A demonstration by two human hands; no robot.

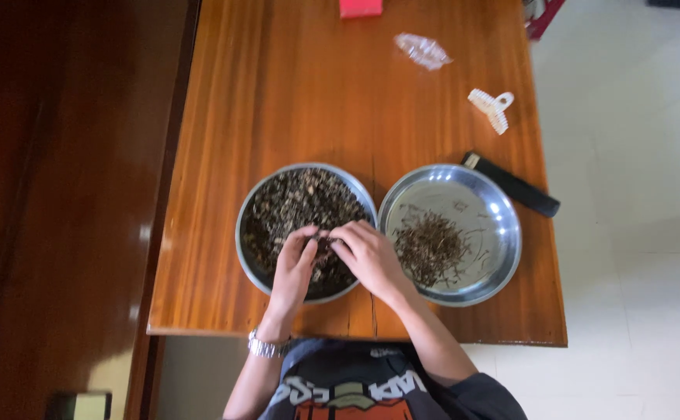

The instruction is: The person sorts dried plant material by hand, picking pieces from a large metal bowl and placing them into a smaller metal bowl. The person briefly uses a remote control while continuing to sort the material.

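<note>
Both hands worked over the left steel bowl (306, 231), which sat near the front edge of the wooden worktop (277, 93) and was filled with a dark, speckled dried mix (297, 202). The left hand (295, 264), with a metal watch (266, 346) on its wrist, had its fingers curled down into the mix, and the right hand (369, 255) met it fingertip to fingertip, both pinching small bits; what exactly they gripped was too small to tell. Just beside, touching rims, stood a second steel bowl (491, 202) holding a small heap of thin brown stems (431, 247). Farther back lay a black bar (512, 183), a white hair claw (491, 107), a crumpled clear wrapper (422, 50) and a red block (360, 8).
</note>
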